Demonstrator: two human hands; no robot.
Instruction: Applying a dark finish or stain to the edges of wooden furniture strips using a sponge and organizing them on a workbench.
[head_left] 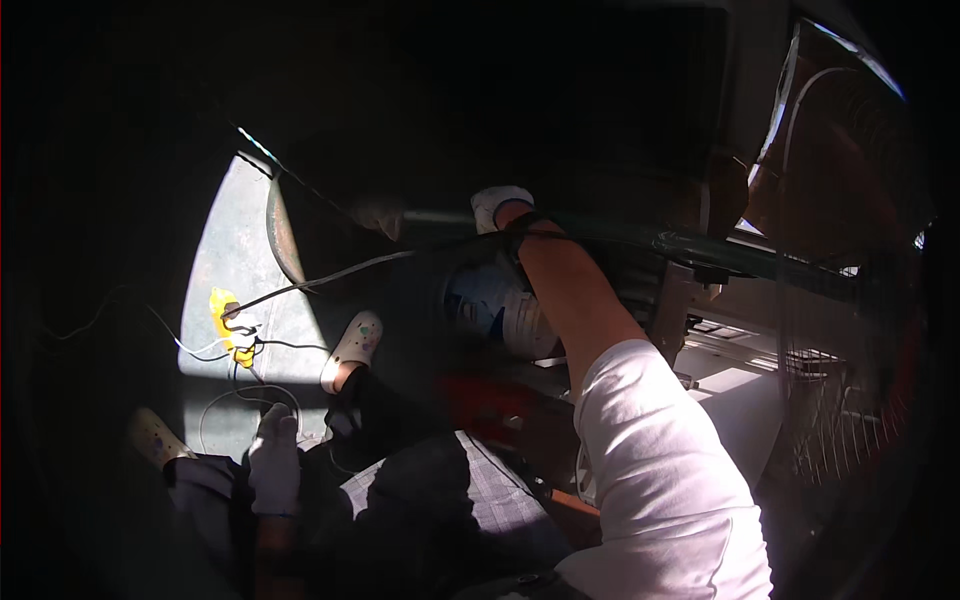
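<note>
My right hand (498, 207), in a white glove, reaches far forward across a long dark green bar (640, 238). Its fingers look curled, and shadow hides whatever they grip. My left hand (275, 465), gloved too, rests low by my leg in shade with its fingers folded in. A thin cable (225, 393) loops close to it, but whether the hand holds it does not show. Left of the right hand, a pale lump (380, 215) sits at the bar's end, too dim to name. A black cable (350, 268) runs under my right wrist.
On a sunlit floor patch (225, 200) lies a yellow power strip (230, 325) with several cords. My feet wear pale clogs (358, 345). A white bucket (525, 325) stands below my right forearm. A wire fan guard (840, 420) is at the right. Deep shadow covers the far side.
</note>
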